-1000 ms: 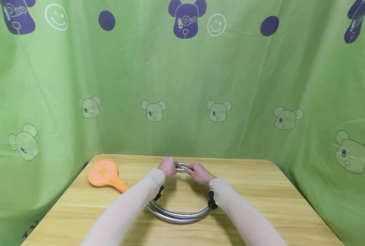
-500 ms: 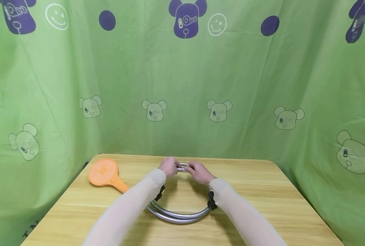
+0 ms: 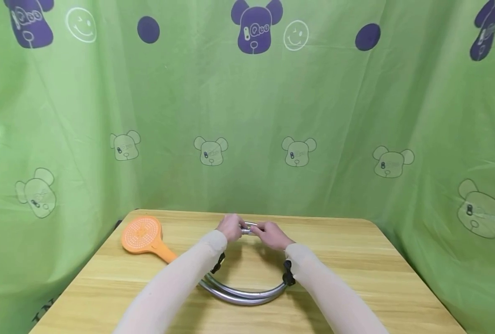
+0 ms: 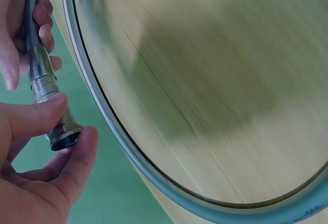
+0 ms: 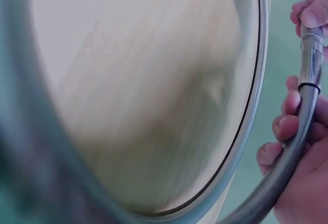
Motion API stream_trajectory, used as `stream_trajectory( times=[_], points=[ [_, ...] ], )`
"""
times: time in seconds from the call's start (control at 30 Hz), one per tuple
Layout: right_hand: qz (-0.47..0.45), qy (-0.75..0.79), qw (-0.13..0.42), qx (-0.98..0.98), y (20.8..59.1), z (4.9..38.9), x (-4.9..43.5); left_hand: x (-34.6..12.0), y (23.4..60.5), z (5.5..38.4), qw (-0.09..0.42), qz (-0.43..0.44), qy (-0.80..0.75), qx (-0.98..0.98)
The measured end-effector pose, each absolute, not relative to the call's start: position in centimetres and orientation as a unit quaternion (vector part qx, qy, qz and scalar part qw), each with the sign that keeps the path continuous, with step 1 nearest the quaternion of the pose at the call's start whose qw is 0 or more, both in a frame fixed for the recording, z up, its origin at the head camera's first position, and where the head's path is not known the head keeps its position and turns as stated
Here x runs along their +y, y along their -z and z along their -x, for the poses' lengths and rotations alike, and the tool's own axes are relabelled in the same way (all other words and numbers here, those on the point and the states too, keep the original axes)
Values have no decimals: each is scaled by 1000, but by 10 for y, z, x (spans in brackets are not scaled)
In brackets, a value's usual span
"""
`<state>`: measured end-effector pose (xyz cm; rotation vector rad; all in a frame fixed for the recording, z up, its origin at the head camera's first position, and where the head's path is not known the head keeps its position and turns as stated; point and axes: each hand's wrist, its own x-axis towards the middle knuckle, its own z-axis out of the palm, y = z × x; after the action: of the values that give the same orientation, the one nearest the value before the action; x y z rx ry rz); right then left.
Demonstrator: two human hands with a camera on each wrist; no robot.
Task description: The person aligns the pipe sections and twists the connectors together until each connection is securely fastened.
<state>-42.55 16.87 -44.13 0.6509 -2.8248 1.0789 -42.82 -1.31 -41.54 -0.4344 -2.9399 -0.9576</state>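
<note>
A coiled silver shower hose (image 3: 243, 300) loops over the wooden table between my forearms. Near the table's far side, my left hand (image 3: 230, 227) pinches the metal end fitting (image 4: 65, 125) of the hose between thumb and fingers. The left wrist view shows the fitting's open round mouth and a ribbed or threaded band behind it. Just behind the fitting, my right hand (image 3: 273, 235) grips the hose, its fingers curled round it in the right wrist view. An orange shower head (image 3: 141, 235) lies on the table at the left, its handle partly hidden by my left forearm.
The wooden table (image 3: 347, 278) has rounded far corners. A green curtain (image 3: 247, 185) with bear prints surrounds its back and sides. Black straps (image 3: 288, 273) sit at the wrists, close to the hose coil.
Both hands stay at the same spot on the hose end, with only slight finger movement. The head view has shifted slightly. The shower head has not moved.
</note>
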Motion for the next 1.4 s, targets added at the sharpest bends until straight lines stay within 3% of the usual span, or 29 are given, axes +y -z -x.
stream_trajectory(
  times=[0.8,1.4],
  points=[
    [-263,-340,14,-903,435,428,174,-16,411,431,19,146,299,-943],
    [-217,-381,-8,-899,432,425,170,-16,415,430,27,154,296,-942]
  ],
)
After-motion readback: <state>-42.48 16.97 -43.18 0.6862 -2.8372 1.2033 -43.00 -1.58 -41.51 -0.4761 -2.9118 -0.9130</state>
